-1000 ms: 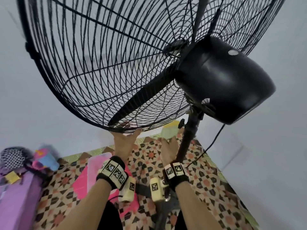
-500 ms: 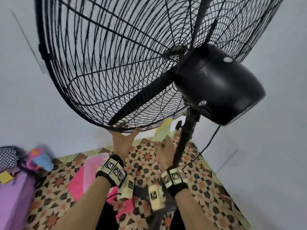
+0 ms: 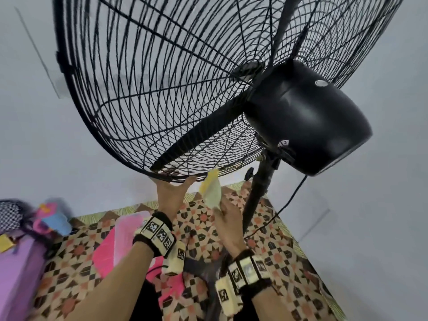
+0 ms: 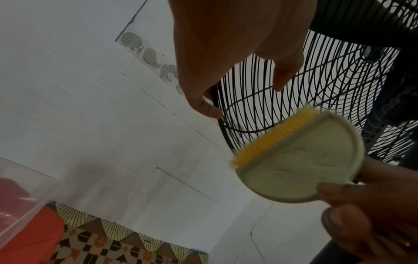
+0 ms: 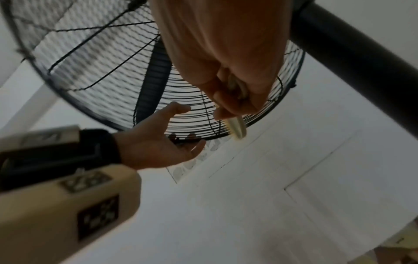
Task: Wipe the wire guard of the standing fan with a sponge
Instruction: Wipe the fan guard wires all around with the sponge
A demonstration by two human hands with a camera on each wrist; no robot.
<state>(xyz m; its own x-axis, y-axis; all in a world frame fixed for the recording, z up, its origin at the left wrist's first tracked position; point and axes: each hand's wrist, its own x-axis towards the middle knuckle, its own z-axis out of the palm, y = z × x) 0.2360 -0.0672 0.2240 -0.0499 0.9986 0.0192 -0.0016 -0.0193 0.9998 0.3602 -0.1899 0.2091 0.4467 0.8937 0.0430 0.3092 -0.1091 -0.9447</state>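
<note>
White wall (image 3: pixel 46 147), patterned mat (image 3: pixel 278 262) below. Left hand (image 3: pixel 170 195) hooks bottom rim of wire guard (image 3: pixel 162 89), its tips lost among wires. Right hand (image 3: pixel 228 218) pinches blurred sponge (image 3: pixel 210 188) just under that rim; contact unclear; guard top cropped

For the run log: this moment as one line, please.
left hand: holds wire guard lower rim | right hand: grip on sponge, tip at rim | contact: unclear

Under the wire guard's (image 3: pixel 162 89) lower rim, open air reaches down to the patterned floor (image 3: pixel 278 262). The left hand (image 3: pixel 170 193) grips that rim. The right hand (image 3: pixel 228 218) and its sponge (image 3: pixel 212 189) fill the gap before the fan pole (image 3: pixel 259 193). The motor housing (image 3: pixel 308 117) overhangs on the right, with the cord (image 3: pixel 291 198) hanging beyond.
</note>
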